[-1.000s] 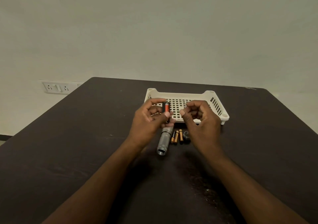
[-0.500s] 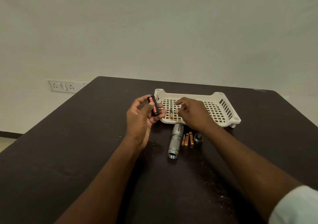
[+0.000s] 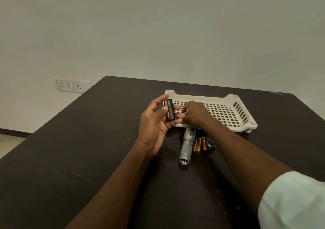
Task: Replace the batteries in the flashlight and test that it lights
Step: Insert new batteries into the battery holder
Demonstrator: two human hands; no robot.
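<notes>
The left hand (image 3: 154, 123) held a small black battery holder (image 3: 170, 111) upright between thumb and fingertips, just in front of the near left corner of the white tray (image 3: 246, 121). One red-and-orange battery (image 3: 165, 108) showed in a slot on its left side. The right hand (image 3: 195, 113) reached over the tray's near edge with its fingers curled down beside the holder — whether it pinched a battery or was empty, I could not tell, since the fingertips were hidden.

The flashlight body (image 3: 187, 145) lay on the dark table (image 3: 70, 149) below the tray, silver, its open end towards the person. Three copper-and-black batteries (image 3: 199, 144) lay just beside it on the right, close together, and a dark round cap (image 3: 210, 143) sat just beyond them.

The holder looked like light, stiff plastic. It probably wanted a hold by its long sides, so the slots and end contacts stayed free; a hard squeeze seemed unnecessary. The loose batteries were likely smooth, small and apt to roll — best pinched at the middle and pressed in spring-end first. The flashlight body appeared to be ribbed metal, heavier than the rest, and its ridged waist should have given a sure place to hold while the holder slid in at the open end.
</notes>
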